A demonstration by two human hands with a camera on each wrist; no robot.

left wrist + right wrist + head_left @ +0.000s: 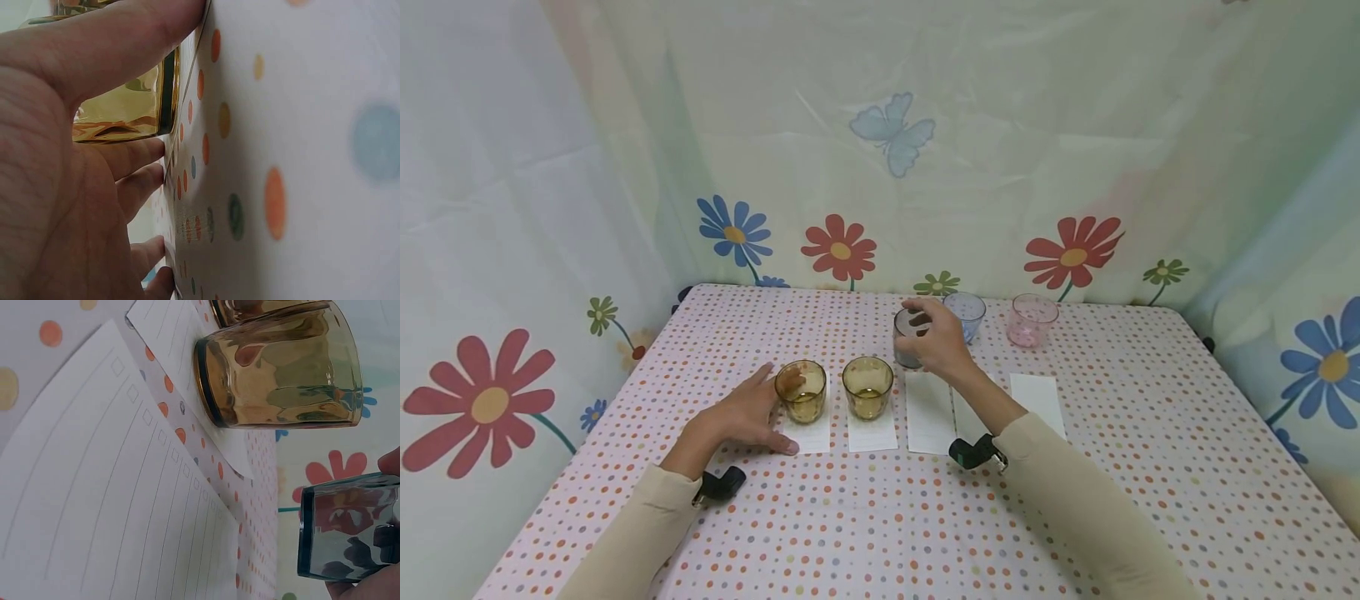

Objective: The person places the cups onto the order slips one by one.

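My right hand [942,342] grips a grey glass [906,354] around its upper part, thumb on one side and fingers on the other. In the right wrist view the grey glass [337,525] is upright, its base in sight. My left hand [741,417] rests on the table with fingers spread and thumb reaching forward, beside the left amber glass [805,404]. That amber glass [122,115] shows between thumb and fingers in the left wrist view, not gripped. A second amber glass [868,400] stands to its right. Both amber glasses stand on paper slips.
A blue glass [967,310] and a pink glass [1032,323] stand at the back, right of the grey one. Lined white slips lie in a row: one [928,425] before the grey glass, another [1037,400] farther right, one partly behind the right forearm. A curtain [760,125] hangs behind.
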